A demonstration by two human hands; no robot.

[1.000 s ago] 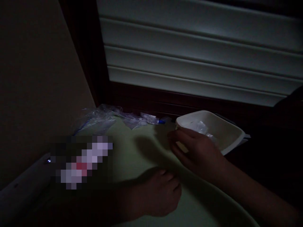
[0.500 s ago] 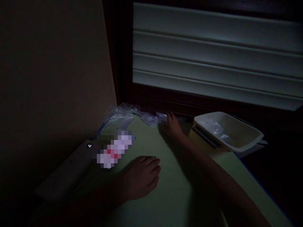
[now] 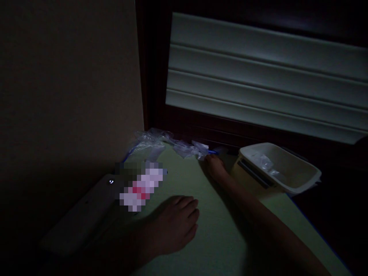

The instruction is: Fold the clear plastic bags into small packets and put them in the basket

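Observation:
The room is very dim. My left hand (image 3: 176, 222) lies flat on the green table top (image 3: 212, 237), fingers stretched out and holding nothing. My right hand (image 3: 214, 167) reaches across to the far edge of the table. Its fingers are bunched at a small clear plastic wrapper (image 3: 199, 148) with a blue bit at its end. More crumpled clear plastic (image 3: 149, 140) lies to the left of it, in the corner. A pale plastic bin (image 3: 299, 180) stands just right of my right hand, with a bit of clear plastic inside.
A blurred-out object (image 3: 142, 186) and a long pale device (image 3: 83, 214) with a small light lie on the left of the table. A wall rises at left. A dark window frame and a white shutter (image 3: 258, 88) stand behind. The table's right edge drops into darkness.
My right hand left the bin's near rim and reached left to the plastic wrappers at the far edge, then drew back slightly with its fingers bunched. My left hand stayed flat.

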